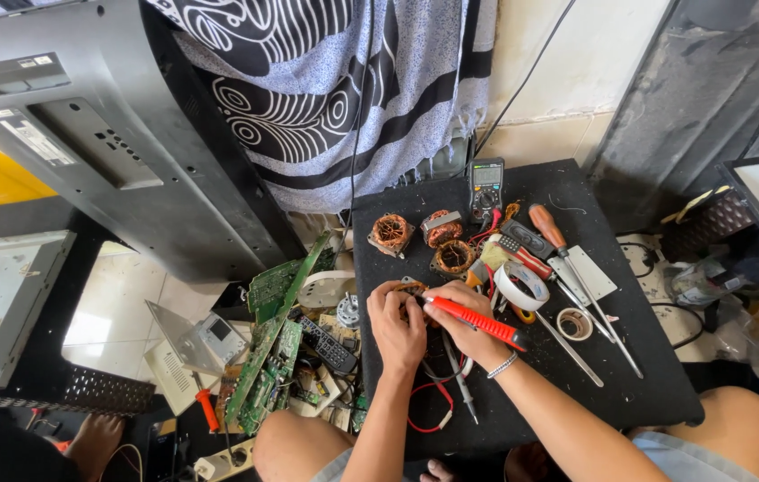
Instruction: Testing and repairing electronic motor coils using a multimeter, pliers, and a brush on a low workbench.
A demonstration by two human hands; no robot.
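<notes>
My left hand (396, 327) grips a small copper-wound coil (409, 290) on the black mat (576, 393), mostly hiding it. My right hand (462, 321) holds a red-handled tool (479, 322) like a pen, its tip pointing at the coil beside my left fingers. Three more copper coils (392, 232) (439, 227) (454, 256) lie just beyond my hands. Red and black leads (437, 406) trail on the mat under my wrists.
A multimeter (486, 186) stands at the mat's far edge. Screwdrivers (547, 229), tape rolls (522, 286) and a grey plate (583, 272) lie right of my hands. Green circuit boards (274, 344) and a remote (324, 343) clutter the floor left. A large black panel (120, 134) leans at far left.
</notes>
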